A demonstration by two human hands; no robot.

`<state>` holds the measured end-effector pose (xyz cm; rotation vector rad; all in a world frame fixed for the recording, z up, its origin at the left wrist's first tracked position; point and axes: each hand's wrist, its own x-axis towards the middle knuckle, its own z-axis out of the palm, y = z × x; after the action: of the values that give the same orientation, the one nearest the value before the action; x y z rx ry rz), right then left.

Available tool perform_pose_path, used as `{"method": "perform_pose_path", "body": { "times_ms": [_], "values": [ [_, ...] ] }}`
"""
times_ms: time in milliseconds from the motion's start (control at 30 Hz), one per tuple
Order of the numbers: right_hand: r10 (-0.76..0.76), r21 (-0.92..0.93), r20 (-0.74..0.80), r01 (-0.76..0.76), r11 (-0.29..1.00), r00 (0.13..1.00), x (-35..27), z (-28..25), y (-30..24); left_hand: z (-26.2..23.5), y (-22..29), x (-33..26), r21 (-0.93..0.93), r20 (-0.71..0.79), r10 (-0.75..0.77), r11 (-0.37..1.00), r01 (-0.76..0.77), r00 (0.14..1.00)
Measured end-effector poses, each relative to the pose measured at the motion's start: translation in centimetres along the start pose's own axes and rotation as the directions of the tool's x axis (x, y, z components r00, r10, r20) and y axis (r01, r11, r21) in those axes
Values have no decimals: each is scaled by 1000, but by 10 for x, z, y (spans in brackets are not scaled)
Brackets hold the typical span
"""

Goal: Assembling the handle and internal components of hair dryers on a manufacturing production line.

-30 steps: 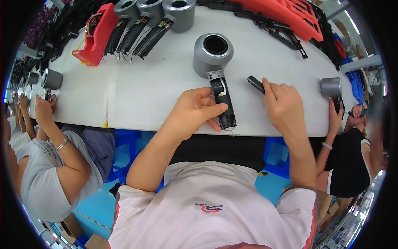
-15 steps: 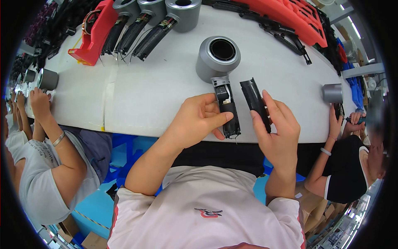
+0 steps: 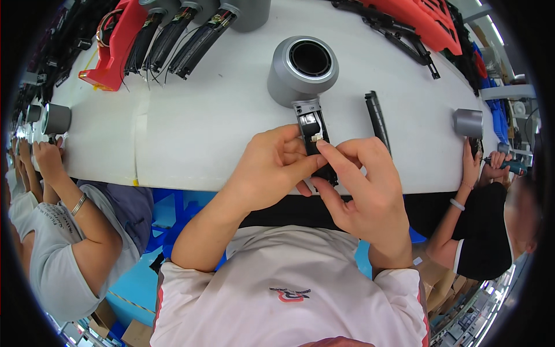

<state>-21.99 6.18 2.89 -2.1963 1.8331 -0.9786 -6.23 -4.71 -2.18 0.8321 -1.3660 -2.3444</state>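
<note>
The left hand (image 3: pixel 267 170) is closed around the grey dryer (image 3: pixel 282 84)'s black handle (image 3: pixel 310 122); the right hand (image 3: pixel 365 194) (fingers bent) touches it, its grip unclear. A black cover (image 3: pixel 377 120) lies nearby.

The dryer head (image 3: pixel 295 87) is grey, its handle (image 3: pixel 310 124) black, the table (image 3: pixel 191 133) white.

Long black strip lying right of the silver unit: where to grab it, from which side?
I'd pinch the black strip across its long edges near mid-length, coming from above and its right. It's long and narrow, and white tabletop flanks that stretch. Its near end sits close to the right hand, so gripping there looks more crowded.
</note>
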Motion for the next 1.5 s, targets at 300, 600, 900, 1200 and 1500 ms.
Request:
{"method": "perform_pose_path", "body": {
  "times_ms": [300, 600, 900, 1200, 1500],
  "values": [
    [15, -53, 151, -7, 999, 988, 16, -5, 5, -1, 2, 0, 40, 5, 13, 999, -13, 1000],
    [-23, 9, 237, 22, 1000, 971, 20, -12, 19, -3, 1, 0, -1, 30, 9, 1000, -9, 1000],
    [-95, -83, 280, 122, 989, 955, 27, -7, 24, -7, 0, 1, 44, 28, 32, 998, -33, 999],
    [-135, -18, 294, 147, 989, 946, 28, -12, 34, -8, 0, 5, -77, 23, 40, 996, -38, 999],
    [-154, -320, 374, 283, 904, 915, 31, -10, -1, -3, 3, 2, 3, -28, 38, 999, -38, 999]
  ]
}}
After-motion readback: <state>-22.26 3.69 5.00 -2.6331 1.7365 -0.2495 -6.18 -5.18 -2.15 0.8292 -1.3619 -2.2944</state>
